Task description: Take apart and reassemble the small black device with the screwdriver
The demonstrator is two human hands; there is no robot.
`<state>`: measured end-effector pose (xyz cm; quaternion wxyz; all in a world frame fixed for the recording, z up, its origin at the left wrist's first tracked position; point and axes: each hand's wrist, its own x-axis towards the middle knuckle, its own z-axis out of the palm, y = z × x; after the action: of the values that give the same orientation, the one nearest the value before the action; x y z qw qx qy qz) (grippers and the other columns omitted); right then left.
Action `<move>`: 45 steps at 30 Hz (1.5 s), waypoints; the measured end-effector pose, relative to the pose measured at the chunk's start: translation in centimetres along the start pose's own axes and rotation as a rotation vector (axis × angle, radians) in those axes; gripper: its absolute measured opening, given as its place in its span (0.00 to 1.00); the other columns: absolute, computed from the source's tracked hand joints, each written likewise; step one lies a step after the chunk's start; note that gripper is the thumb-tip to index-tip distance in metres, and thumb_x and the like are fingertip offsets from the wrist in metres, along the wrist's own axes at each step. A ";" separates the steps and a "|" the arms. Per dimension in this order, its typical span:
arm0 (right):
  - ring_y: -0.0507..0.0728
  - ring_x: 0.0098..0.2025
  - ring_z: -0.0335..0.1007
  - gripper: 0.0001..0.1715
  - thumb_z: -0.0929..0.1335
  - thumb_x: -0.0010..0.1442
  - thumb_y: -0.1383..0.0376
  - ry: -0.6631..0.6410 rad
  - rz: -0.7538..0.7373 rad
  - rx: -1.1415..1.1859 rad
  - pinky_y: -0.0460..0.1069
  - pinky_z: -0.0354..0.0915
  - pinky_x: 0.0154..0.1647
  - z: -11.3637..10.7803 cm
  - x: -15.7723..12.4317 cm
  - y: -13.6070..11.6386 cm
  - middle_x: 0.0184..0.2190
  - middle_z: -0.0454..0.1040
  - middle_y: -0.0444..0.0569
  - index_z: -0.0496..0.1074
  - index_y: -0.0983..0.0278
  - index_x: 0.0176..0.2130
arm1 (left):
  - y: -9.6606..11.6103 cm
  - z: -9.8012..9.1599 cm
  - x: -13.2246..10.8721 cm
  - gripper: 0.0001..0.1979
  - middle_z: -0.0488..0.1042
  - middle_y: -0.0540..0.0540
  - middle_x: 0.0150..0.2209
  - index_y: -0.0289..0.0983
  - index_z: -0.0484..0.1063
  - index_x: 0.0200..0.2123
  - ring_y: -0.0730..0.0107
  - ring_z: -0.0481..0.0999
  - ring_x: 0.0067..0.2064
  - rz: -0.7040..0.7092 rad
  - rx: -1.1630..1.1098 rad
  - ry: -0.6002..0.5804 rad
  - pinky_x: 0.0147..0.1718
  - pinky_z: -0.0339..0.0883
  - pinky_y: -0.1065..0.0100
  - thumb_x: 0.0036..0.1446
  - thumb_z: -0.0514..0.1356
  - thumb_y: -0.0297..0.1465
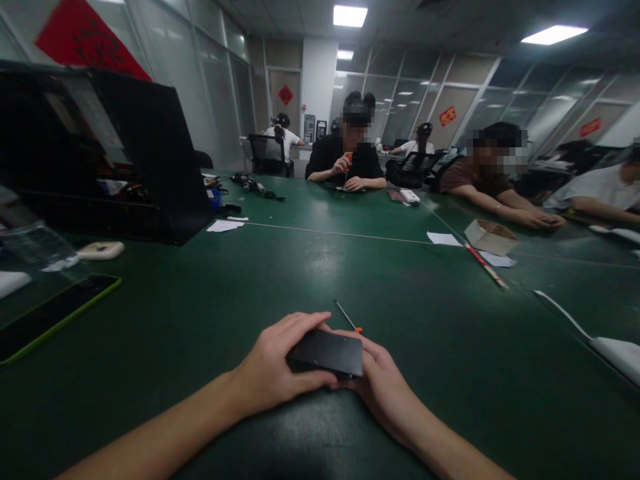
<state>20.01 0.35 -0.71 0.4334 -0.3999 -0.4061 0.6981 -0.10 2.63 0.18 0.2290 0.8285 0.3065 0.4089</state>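
Note:
A flat black rectangular device (330, 352) rests just above the green table (310, 267), held between both my hands. My left hand (277, 363) wraps round its left end, fingers curled over the top edge. My right hand (377, 380) grips its right end from below. A thin screwdriver with an orange handle (347, 317) pokes out behind the device, its shaft pointing away from me; whether my right hand holds it I cannot tell.
A phone in a green case (50, 313) lies at the left, near a black open case (100, 153). A cardboard box (487, 237), papers and a red stick lie at the right. Several people sit at the far side of the table.

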 end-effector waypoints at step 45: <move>0.56 0.28 0.77 0.28 0.70 0.58 0.49 0.040 -0.062 0.131 0.51 0.71 0.33 -0.3 0.4 -0.2 0.33 0.76 0.51 0.71 0.68 0.48 | -1.7 0.3 0.1 0.18 0.73 0.36 0.54 0.35 0.73 0.52 0.51 0.70 0.55 -0.593 -1.045 -0.001 0.53 0.64 0.55 0.62 0.58 0.36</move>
<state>20.22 0.80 -0.74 0.4878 -0.3719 -0.3631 0.7014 -0.30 3.86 -0.97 0.7106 0.4853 0.2829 0.4238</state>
